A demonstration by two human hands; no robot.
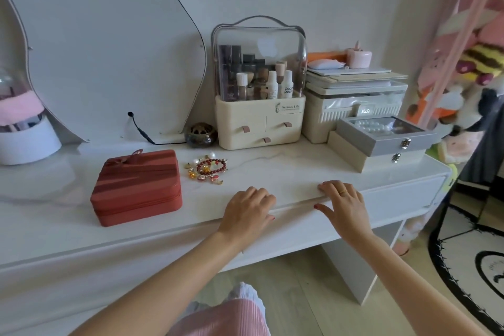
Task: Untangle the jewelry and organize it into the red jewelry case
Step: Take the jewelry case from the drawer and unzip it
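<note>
The red jewelry case (137, 185) lies zipped shut on the white dressing table (286, 172), left of centre. Just right of it sits a tangled heap of jewelry (208, 168): a dark red bead bracelet, pearls and small gold charms. My left hand (249, 206) rests palm down on the table's front edge, below and to the right of the heap, holding nothing. My right hand (342, 202) lies flat on the same edge further right, fingers spread, a gold ring on one finger.
At the back stand a clear-lidded cosmetics organizer (259, 84), a small round incense burner (201, 135), stacked storage boxes (354, 106) and a grey glass-topped jewelry box (384, 135). A mirror (103, 43) leans at the left. A rug (469, 262) lies on the floor at right.
</note>
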